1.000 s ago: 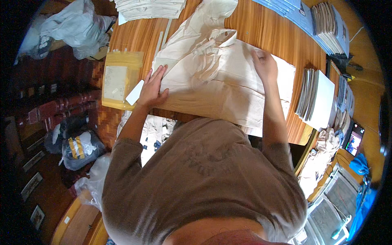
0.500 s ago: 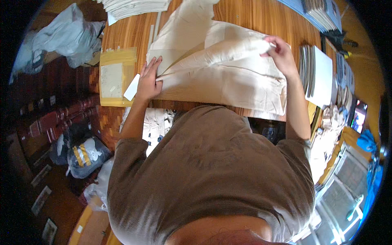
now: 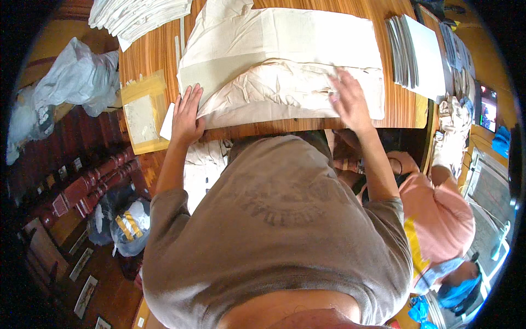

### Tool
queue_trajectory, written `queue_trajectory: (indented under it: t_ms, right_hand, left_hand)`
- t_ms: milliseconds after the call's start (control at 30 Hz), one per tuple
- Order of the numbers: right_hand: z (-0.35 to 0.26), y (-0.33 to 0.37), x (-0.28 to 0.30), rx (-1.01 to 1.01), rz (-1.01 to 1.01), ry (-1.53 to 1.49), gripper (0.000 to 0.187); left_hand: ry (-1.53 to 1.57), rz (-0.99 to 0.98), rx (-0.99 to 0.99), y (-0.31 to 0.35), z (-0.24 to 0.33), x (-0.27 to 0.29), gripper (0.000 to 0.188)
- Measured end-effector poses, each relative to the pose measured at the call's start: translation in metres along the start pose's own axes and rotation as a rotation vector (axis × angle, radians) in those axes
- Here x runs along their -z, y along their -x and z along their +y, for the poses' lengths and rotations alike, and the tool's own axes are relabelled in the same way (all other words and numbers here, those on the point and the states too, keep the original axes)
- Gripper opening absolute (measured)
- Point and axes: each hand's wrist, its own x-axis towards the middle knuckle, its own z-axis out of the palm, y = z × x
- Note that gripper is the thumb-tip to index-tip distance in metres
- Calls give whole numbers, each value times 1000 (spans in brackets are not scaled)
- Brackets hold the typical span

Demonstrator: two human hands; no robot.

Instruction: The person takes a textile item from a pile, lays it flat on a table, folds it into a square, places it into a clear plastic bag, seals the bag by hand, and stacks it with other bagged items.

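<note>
A cream cloth [image 3: 323,41] lies spread over the wooden table in front of me. Its near part is a wrinkled, folded-over layer [image 3: 268,85] that slants up from the left and runs along the near edge. My left hand [image 3: 188,116] rests flat at the cloth's left edge, fingers stretched out. Beside it, a white card [image 3: 167,122] pokes out toward the left. My right hand [image 3: 349,101] is over the right part of the folded layer, fingers apart and slightly blurred, with nothing visible in them.
A yellow-taped panel [image 3: 143,118] sits at the table's left edge. Piled cream cloths [image 3: 139,19] are at the far left, and a stack of thin boards [image 3: 419,55] at the right. Plastic bags [image 3: 76,77] stand left of the table. A person in pink [image 3: 438,214] bends down at my right.
My right hand has let go of the lifted cloth edge and come nearer to me. The raised layer now lies down. The view has shifted, and a person shows at right.
</note>
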Motion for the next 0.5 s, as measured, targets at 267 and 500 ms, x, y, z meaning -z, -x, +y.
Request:
queue_trajectory:
  t_ms: [267,500]
  right_hand:
    - [30,6,0,-217,134,92,54]
    - [90,80,3,-344,30,258,65]
  left_hand:
    - [-3,-52,51,-2,-3,1,85]
    - [-116,-237,76,9,-14,7,84]
